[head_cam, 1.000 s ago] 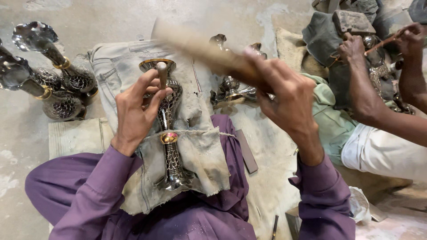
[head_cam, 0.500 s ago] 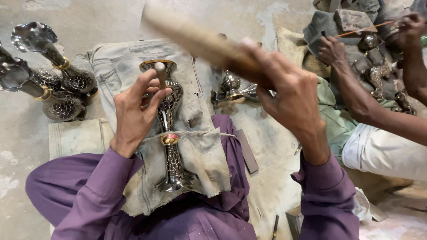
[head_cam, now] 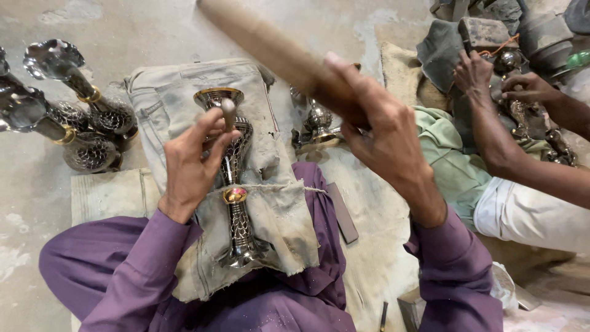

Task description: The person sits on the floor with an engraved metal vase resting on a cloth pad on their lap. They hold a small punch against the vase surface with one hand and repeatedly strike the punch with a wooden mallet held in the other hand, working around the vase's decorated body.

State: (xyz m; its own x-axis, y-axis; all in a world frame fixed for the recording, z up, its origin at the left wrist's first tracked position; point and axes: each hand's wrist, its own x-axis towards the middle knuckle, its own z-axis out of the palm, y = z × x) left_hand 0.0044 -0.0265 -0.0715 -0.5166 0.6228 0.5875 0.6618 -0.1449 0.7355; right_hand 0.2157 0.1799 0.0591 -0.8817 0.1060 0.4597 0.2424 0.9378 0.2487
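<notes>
Seen from the head camera, a metalworker in purple sleeves is sitting cross-legged on the workshop floor, working an ornate metal vase [head_cam: 235, 178] that is lying on a worn denim cloth [head_cam: 270, 203] draped over the lap. The left hand [head_cam: 190, 169] is curling around the vase's upper body, thumb and fingers pinching a small metal punch [head_cam: 228, 114] upright against the engraved surface. The right hand [head_cam: 384, 132] is wrapping tightly around a wooden mallet [head_cam: 270, 46], which is blurring as it rides high above the work.

The vase's long axis is running straight away from the worker: its foot is sitting near the belly, its flared mouth is pointing toward the top of the frame, and a brass collar is marking the middle.

The risks look plain. A blow that is landing off the punch's small head could be striking the left-hand fingers, and a glancing hit could be skidding the punch across the pattern or rolling the round vase off the cloth.

Finished vases [head_cam: 74, 132] are standing on the concrete at left. At right, another person's hands [head_cam: 491, 83] are handling similar metalware.
</notes>
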